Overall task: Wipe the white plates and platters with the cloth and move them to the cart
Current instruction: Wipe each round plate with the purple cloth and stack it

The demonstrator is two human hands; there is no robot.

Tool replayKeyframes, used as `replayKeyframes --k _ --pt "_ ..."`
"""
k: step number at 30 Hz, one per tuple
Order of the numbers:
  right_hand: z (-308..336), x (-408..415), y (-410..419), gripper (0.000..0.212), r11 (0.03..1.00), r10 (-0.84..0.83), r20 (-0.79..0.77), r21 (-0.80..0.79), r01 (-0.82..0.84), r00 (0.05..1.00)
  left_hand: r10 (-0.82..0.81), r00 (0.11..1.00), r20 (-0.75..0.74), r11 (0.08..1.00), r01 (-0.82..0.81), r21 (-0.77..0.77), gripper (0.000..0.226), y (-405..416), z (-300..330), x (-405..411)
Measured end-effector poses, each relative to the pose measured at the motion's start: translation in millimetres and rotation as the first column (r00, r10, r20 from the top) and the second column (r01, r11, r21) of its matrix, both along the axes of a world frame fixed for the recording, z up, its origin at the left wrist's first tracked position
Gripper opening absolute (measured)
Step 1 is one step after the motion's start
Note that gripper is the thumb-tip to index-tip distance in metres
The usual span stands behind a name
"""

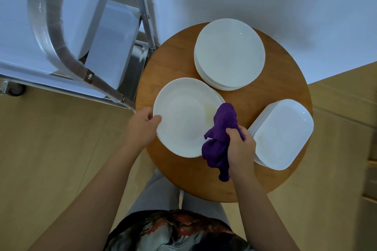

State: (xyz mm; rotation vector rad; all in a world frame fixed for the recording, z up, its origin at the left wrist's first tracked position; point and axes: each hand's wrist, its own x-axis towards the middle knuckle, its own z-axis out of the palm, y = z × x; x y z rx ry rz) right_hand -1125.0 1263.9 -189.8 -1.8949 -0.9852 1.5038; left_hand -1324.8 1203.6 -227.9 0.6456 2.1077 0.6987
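A white round plate lies at the near left of a round wooden table. My left hand grips its left rim, thumb on top. My right hand is closed on a bunched purple cloth, whose upper end rests on the plate's right edge. A stack of white round plates stands at the back of the table. A stack of white rectangular platters sits at the right, just beyond my right hand.
A metal cart with a curved handle and a steel lower shelf stands left of the table, white platters lying on it. A white wall is behind. The floor is light wood.
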Motion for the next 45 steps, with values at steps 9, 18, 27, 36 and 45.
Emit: replayKeyframes --k 9,18,27,36,45 --pt "-8 6 -3 0.011 0.994 -0.098 0.057 -0.052 0.101 0.994 0.365 0.823 0.435 0.924 -0.376 -0.065 0.026 18 11 23" --pt "-5 -8 -10 0.052 0.971 0.21 -0.047 -0.104 -0.214 0.977 0.381 0.529 0.758 0.827 -0.561 -0.024 0.037 3 24 33" --pt "-6 -41 -5 0.074 0.802 0.291 0.806 0.087 -0.59 0.515 0.328 0.386 0.862 0.727 -0.686 0.03 0.05 -13 37 52" --pt "4 -90 0 0.06 0.705 0.429 0.455 0.371 -0.604 0.78 0.31 0.553 0.773 0.797 -0.595 0.106 0.061 -5 55 49" --pt "34 -84 -25 0.047 0.433 0.763 0.264 0.47 -0.77 0.59 0.209 0.434 0.877 0.675 -0.712 0.192 0.043 -6 68 44"
